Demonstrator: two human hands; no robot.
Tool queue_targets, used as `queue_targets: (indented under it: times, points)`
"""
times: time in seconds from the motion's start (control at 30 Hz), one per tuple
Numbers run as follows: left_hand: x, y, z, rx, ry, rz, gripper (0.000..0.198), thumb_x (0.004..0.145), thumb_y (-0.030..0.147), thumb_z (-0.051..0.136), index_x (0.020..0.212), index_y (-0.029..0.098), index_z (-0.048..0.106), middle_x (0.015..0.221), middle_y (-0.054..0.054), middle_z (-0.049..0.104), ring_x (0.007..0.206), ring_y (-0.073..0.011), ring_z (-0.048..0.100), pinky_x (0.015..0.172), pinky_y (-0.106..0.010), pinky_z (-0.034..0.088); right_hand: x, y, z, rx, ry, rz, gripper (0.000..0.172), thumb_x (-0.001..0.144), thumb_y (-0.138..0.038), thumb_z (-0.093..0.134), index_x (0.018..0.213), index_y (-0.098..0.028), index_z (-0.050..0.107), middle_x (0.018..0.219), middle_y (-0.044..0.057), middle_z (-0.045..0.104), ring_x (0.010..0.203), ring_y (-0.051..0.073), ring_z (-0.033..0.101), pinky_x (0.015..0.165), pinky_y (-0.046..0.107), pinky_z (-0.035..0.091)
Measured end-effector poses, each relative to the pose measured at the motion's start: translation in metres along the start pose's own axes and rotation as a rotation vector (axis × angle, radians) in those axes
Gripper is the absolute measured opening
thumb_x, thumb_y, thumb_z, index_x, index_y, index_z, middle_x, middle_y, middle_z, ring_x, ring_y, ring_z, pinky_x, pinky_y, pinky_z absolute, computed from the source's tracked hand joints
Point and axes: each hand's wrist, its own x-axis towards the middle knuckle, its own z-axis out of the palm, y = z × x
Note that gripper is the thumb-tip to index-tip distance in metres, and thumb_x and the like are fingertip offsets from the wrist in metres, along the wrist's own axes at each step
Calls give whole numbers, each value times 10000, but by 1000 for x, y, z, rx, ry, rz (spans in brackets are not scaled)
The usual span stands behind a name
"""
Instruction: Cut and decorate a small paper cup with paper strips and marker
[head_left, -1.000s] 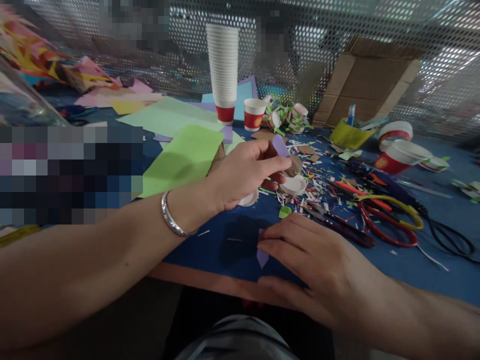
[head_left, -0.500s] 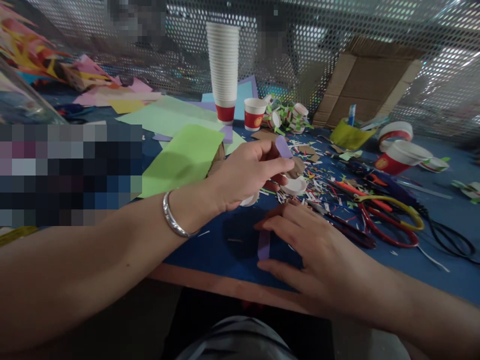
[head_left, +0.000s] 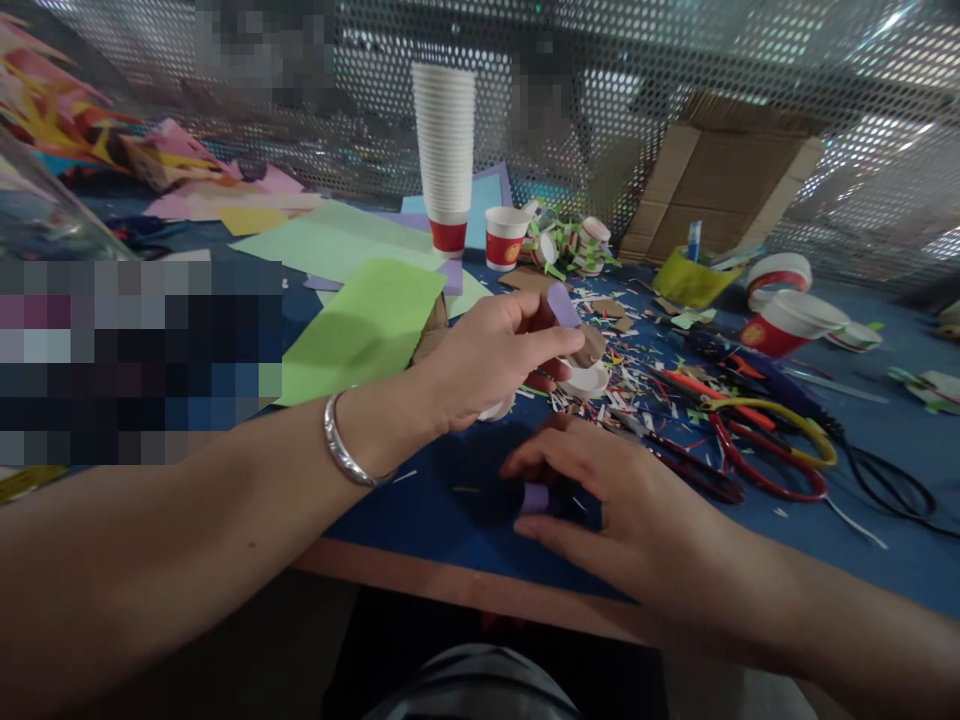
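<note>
My left hand [head_left: 495, 350] is closed, pinching a purple paper strip [head_left: 562, 305] with a rounded end between thumb and fingers. Just beyond its fingertips are a round brown cardboard piece [head_left: 589, 345] and a white paper cup piece [head_left: 585, 378]. Nearer the table edge, my right hand [head_left: 600, 490] is curled around a second, short-looking purple paper strip [head_left: 535, 497] that bends close to the thumb tip. The far fingers partly hide how that strip is gripped. Red-handled scissors [head_left: 750, 460] lie right of this hand.
A tall stack of paper cups [head_left: 444, 150] and a single cup [head_left: 505, 240] stand at the back. Green paper [head_left: 360, 330] lies left. Paper scraps [head_left: 637, 350] cover the middle. A blue glue gun [head_left: 780, 375], tilted cup [head_left: 791, 325] and yellow holder [head_left: 690, 280] are right.
The purple strip at my right hand stood long between finger and thumb and now looks shorter and bent. My left hand holds its strip almost unmoved. The view has tilted slightly.
</note>
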Motion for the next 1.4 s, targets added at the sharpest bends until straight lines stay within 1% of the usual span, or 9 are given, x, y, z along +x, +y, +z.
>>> queue_targets:
  times: [0.13, 0.23, 0.4, 0.53, 0.7, 0.97, 1.13, 1.27, 1.4]
  points:
    - [0, 0, 0, 1, 12, -1, 26, 903, 162, 662, 885, 146, 651, 777, 5, 678, 652, -86, 624, 575, -200, 510, 0, -1, -5, 80, 37, -20, 210, 879, -76, 709, 1046, -204, 711, 966, 4, 673, 873, 125, 629, 791, 238, 514]
    - [-1, 2, 0, -11, 17, -22, 32, 912, 145, 654, 884, 137, 640, 788, 0, 678, 658, -83, 628, 581, -194, 508, -2, -1, -13, 84, 136, -32, 204, 879, -81, 707, 1037, -210, 698, 955, 1, 657, 853, 125, 635, 778, 248, 524]
    - [-5, 9, 3, -83, 16, -116, 52, 928, 125, 634, 888, 147, 609, 821, -6, 679, 674, -103, 663, 561, -206, 515, -9, 3, -29, -11, 385, 18, 272, 903, -227, 736, 1158, -276, 655, 1079, 22, 672, 829, 173, 666, 791, 333, 563]
    - [-7, 13, 8, -191, -1, -238, 46, 963, 133, 600, 921, 150, 609, 887, -40, 721, 712, -135, 713, 578, -231, 538, -9, 11, -33, -156, 509, 10, 380, 888, -268, 748, 1237, -325, 612, 1225, 51, 649, 950, 257, 687, 891, 429, 569]
    - [-8, 11, 11, -346, -15, -276, 66, 972, 118, 583, 927, 147, 622, 881, -23, 714, 736, -138, 741, 628, -229, 565, -8, 18, -27, -100, 522, 46, 581, 876, -247, 746, 1385, -356, 486, 1329, 85, 586, 1050, 305, 689, 859, 468, 602]
    - [-15, 12, 18, -439, -11, -206, 71, 955, 130, 624, 911, 147, 677, 869, -3, 711, 686, -108, 702, 675, -243, 587, -2, 23, -25, -54, 519, 106, 717, 822, -125, 704, 1464, -318, 448, 1265, 86, 556, 879, 211, 699, 660, 351, 612]
    - [-15, 12, 20, -510, 16, -178, 97, 969, 110, 590, 907, 128, 663, 862, -5, 709, 682, -102, 694, 716, -251, 599, 0, 24, -25, 44, 563, 101, 653, 832, -165, 738, 1408, -315, 470, 1276, 66, 542, 797, 169, 697, 740, 379, 613]
    - [-14, 12, 19, -487, 67, -141, 106, 968, 86, 557, 917, 115, 645, 888, -35, 703, 747, -128, 701, 728, -277, 605, 1, 21, -26, 193, 611, 145, 413, 830, -212, 778, 1182, -263, 568, 1071, 21, 646, 770, 161, 709, 684, 318, 608]
    - [-15, 13, 17, -335, 79, -80, 53, 957, 156, 599, 922, 142, 636, 887, -29, 687, 773, -143, 690, 663, -263, 584, 2, 17, -30, 156, 685, 170, 233, 838, -259, 796, 1010, -232, 642, 868, -8, 710, 738, 148, 691, 672, 273, 581]
